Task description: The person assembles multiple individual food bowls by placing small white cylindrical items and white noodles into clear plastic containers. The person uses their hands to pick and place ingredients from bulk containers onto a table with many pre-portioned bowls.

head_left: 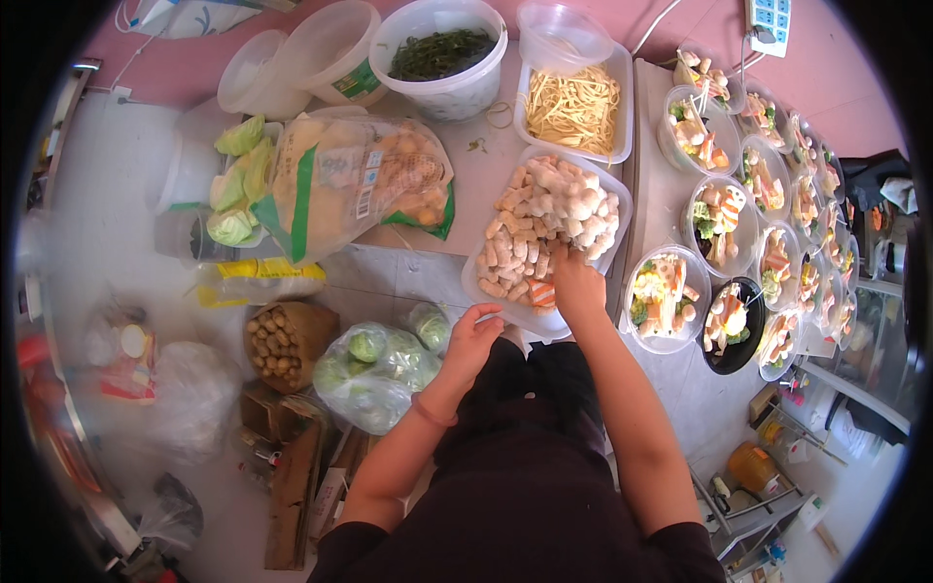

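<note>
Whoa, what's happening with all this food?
A person's right hand is down among the pale food pieces in a plastic tray; what its fingertips grip is hidden. The left hand is near the tray's near-left corner, seemingly holding nothing. On the right stand many clear bowls and a black bowl, with mixed food in them.

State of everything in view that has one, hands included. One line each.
Left hand: empty, fingers apart
Right hand: fingers down among the food; grip hidden
Food tub: uncovered, well filled
White bucket: uncovered, dark greens inside
Yellow-strip tub: partly covered by a clear container
Black bowl: filled, uncovered
Brown sack: open, produce showing
</note>
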Demonstrator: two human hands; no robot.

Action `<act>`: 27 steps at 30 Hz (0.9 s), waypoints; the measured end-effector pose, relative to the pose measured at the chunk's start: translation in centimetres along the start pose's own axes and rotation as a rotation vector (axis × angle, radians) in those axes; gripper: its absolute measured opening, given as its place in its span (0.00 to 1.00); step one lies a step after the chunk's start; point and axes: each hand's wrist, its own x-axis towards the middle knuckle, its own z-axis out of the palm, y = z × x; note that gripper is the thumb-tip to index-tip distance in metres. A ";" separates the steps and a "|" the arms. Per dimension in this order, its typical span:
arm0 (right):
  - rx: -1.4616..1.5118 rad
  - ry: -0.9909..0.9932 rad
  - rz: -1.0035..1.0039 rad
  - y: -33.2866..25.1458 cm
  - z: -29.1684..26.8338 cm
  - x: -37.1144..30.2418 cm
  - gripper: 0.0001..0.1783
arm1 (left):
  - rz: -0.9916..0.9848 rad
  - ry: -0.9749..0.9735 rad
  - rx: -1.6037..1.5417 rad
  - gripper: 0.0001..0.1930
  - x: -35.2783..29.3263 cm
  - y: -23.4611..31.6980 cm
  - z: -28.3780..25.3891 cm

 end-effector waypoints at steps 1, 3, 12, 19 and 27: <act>-0.045 -0.005 -0.019 0.1 0.9 0.4 0.11 | -0.005 0.003 0.010 0.14 0.0 0.0 0.0; -0.092 0.005 -0.001 -0.1 1.8 0.8 0.11 | -0.013 0.011 0.028 0.15 0.0 -0.2 -0.1; 0.464 -0.035 0.136 -1.5 -1.5 -1.4 0.16 | 0.032 0.080 0.098 0.14 0.3 -0.7 -0.3; 0.294 -0.174 0.303 -2.2 1.1 0.9 0.15 | 0.600 0.372 0.853 0.12 -0.3 1.0 1.2; 1.465 -0.470 0.400 -0.6 -5.7 -7.5 0.06 | 1.148 0.063 1.420 0.11 3.3 6.4 4.5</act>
